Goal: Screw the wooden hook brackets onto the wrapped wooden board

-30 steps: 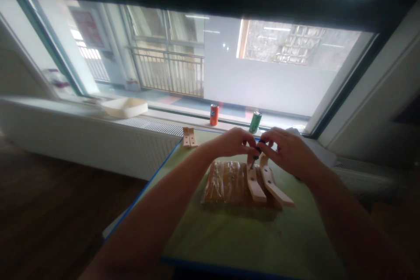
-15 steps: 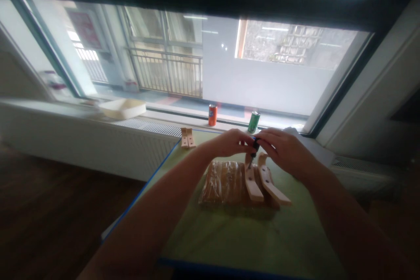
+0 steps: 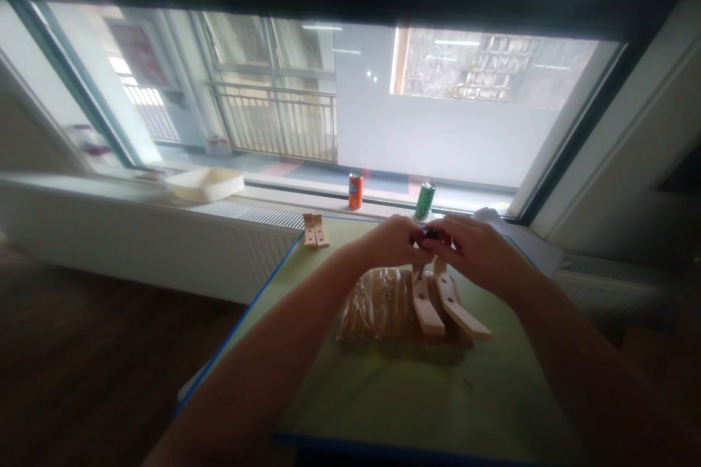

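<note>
My left hand (image 3: 395, 242) and my right hand (image 3: 474, 246) meet around a screwdriver (image 3: 431, 234), both closed on its dark handle. Its thin shaft points down to the upper end of a bent pale wooden piece (image 3: 427, 310) with dark holes. A second, similar wooden piece (image 3: 463, 314) lies just to the right, its top partly hidden by my right hand. Both rest on a brown block wrapped in clear plastic (image 3: 375, 306). The fingers cover most of the handle, and the tip is too blurred to make out.
Two more wooden pieces (image 3: 315, 231) stand at the far left corner of the green table (image 3: 377, 401), which has blue edges. On the sill behind are an orange can (image 3: 355, 192), a green can (image 3: 424, 201) and a pale tray (image 3: 205, 184). A radiator (image 3: 252, 255) runs below the window.
My right fingers have come lower around the screwdriver handle, and my left hand has closed in on it. Less of the handle shows. The wooden pieces stay on the wrapped block.
</note>
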`<state>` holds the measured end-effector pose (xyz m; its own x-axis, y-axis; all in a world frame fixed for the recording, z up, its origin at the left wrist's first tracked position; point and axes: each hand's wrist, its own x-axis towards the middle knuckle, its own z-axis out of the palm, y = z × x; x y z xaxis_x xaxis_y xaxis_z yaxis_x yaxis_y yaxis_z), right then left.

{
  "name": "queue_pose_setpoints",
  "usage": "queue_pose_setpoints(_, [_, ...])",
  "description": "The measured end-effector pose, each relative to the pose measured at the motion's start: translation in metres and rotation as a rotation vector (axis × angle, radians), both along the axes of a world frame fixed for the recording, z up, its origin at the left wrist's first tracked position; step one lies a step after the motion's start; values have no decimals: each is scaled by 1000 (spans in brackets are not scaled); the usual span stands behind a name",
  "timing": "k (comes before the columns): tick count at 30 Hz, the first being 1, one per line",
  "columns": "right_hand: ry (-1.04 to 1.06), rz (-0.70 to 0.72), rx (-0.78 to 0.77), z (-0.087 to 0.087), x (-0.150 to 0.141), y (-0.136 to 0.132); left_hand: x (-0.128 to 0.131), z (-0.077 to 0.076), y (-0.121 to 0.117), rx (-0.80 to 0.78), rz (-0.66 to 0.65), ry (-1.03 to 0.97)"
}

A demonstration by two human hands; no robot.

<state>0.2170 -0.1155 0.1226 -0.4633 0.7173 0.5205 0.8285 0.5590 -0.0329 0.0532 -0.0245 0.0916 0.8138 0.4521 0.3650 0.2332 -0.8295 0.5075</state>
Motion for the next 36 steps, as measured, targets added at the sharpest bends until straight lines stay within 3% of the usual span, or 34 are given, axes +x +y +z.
queue_pose_setpoints(4, [45,46,-22,0,-1,-1,1,-4,3,34,41,-23])
queue_pose_setpoints(8, [38,-14,-49,1,-1,-1,4,-7,2,11,12,-53])
queue_pose_setpoints(13, [46,-28,-59,0,-5,-5,8,-13,1,-178,-67,-181])
queue_pose_setpoints(17, [54,-132,-66,0,-5,-6,8,-15,4,-279,-107,-214])
queue_pose_setpoints(24, [58,-207,-41,2,1,-6,5,-10,5,-152,-95,-248])
queue_pose_setpoints(31, [104,-17,-66,3,1,-6,6,-13,6,-298,-205,-173])
queue_pose_setpoints(36, [194,-154,16,-5,-4,4,0,-1,2,-126,-83,-190])
